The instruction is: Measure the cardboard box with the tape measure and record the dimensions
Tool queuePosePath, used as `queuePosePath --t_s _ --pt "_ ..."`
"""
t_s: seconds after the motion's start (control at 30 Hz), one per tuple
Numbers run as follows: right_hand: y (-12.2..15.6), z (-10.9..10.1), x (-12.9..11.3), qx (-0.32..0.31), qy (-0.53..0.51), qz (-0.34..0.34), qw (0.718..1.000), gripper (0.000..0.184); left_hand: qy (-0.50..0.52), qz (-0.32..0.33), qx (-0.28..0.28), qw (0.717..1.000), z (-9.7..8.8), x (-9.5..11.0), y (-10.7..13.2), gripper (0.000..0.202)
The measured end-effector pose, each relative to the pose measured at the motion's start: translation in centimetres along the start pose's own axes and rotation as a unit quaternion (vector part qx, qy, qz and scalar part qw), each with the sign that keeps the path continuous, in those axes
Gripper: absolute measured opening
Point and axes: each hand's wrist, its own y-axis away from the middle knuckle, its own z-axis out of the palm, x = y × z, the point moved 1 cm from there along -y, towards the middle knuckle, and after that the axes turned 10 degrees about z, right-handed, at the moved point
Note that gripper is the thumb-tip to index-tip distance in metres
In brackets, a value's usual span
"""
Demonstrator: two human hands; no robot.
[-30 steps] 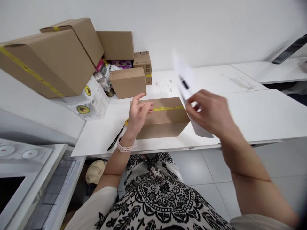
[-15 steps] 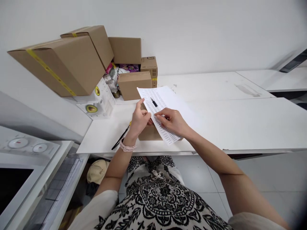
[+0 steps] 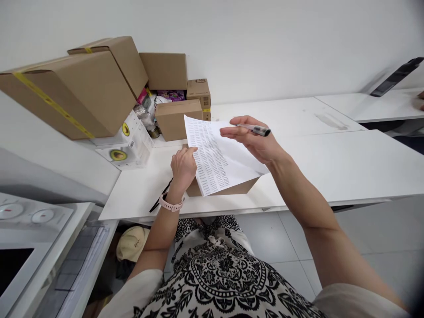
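Printed sheet mid-frame, nearer my left hand: curled, touching left edge, grip unclear; my right hand, over sheet's upper right, grasps crosswise pen.

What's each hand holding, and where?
Left hand: the paper, by its left edge. Right hand: a pen, between its fingers, black end sticking out.

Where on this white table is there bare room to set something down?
The widest bare patch of table lies right of the paper and right hand. Another, lightly marked, runs along the wall. A smaller one sits between the avocado box and black strap. Crowded: back left, with stacked cartons, and mid-table, where the paper is over a box.
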Motion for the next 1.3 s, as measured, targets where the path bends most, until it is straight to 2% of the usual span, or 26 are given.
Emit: queuePosePath --t_s 0.13,0.2,0.27,0.3,0.4,0.47,0.57,0.67,0.77,0.83,0.93,1.07,1.3 --pt "-1.1 1.3 2.2 0.025 0.013 0.009 1.000 0.042 -0.011 -0.030 0.002 0.999 -0.1 -0.3 -0.3 0.037" --pt "-1.6 1.6 3.3 0.046 0.012 0.025 0.999 0.049 -0.016 -0.015 0.022 1.000 -0.7 0.1 0.1 0.035" --pt "-1.9 1.8 4.1 0.061 0.013 0.045 0.997 0.057 -0.006 0.053 0.025 0.998 -1.5 1.1 1.0 0.039" --pt "-2.0 1.8 4.4 0.066 0.012 0.052 0.996 0.061 0.007 0.104 0.009 0.994 -1.8 1.8 1.7 0.043" --pt "-2.5 1.6 4.7 0.077 -0.003 0.066 0.995 0.071 0.035 0.246 -0.082 0.965 -2.2 4.0 3.9 0.063" --pt "-2.9 1.6 4.6 0.072 -0.025 0.067 0.995 0.074 0.015 0.287 -0.133 0.949 -1.9 5.0 4.8 0.069" --pt "-3.3 1.5 4.4 0.055 -0.046 0.061 0.996 0.068 -0.052 0.275 -0.185 0.942 -1.1 5.2 4.7 0.062" --pt "-3.6 1.5 4.0 0.039 -0.038 0.062 0.997 0.052 -0.110 0.236 -0.204 0.944 -0.7 4.6 3.5 0.052" --pt "-3.7 1.5 4.0 0.064 -0.022 0.076 0.995 0.037 -0.135 0.207 -0.210 0.946 -0.7 4.0 2.6 0.054" --pt "-3.7 1.6 4.4 0.095 -0.019 0.092 0.991 0.036 -0.140 0.197 -0.207 0.948 -0.5 3.9 2.4 0.059" --pt "-3.1 1.9 5.3 0.124 -0.020 0.108 0.986 0.040 -0.148 0.189 -0.181 0.954 0.1 4.2 2.7 0.060" --pt "-2.0 2.0 5.9 0.111 -0.002 0.101 0.989 0.039 -0.155 0.176 -0.136 0.962 1.1 4.9 3.8 0.059" --pt "-1.6 1.6 6.3 0.113 0.119 0.113 0.980 0.027 -0.131 0.169 -0.058 0.975 2.0 5.5 4.8 0.056"
